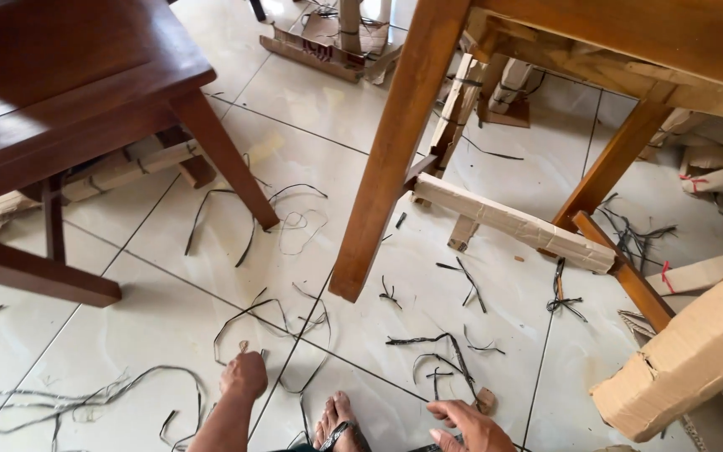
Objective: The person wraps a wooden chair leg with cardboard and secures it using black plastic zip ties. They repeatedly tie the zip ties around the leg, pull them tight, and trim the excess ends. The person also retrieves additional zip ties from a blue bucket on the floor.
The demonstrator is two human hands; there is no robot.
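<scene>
Left hand [244, 374] down on the tiled floor [152, 326], grip closed, fingers bunched at the end of a thin black strap loop [274, 305]. Impossible to tell whether the strap is actually pinched or only touched. A small pale scrap [243, 345] just beyond the knuckles.

Right hand [472, 425] low at the bottom edge of the view, grip open, fingers spread and holding nothing, just beside a small brown cardboard bit [485, 399]. More cut black straps [445, 356] near it, between the hand and the light wooden leg [395, 151]. A sandalled foot [338, 423] between the two hands.

Judging by this: gathering strap offcuts from the floor, at the reach-and-pinch stage on the left side.

Next move calls for a fingertip pinch, since the strap is thin and flat against smooth tile, then a lift that draws the loop free of the other strands lying across it.

Further off: a dark wooden desk [60, 75] upper left, a cardboard-wrapped rail [512, 222] against the light frame, a cardboard-wrapped part [688, 360] at right.
</scene>
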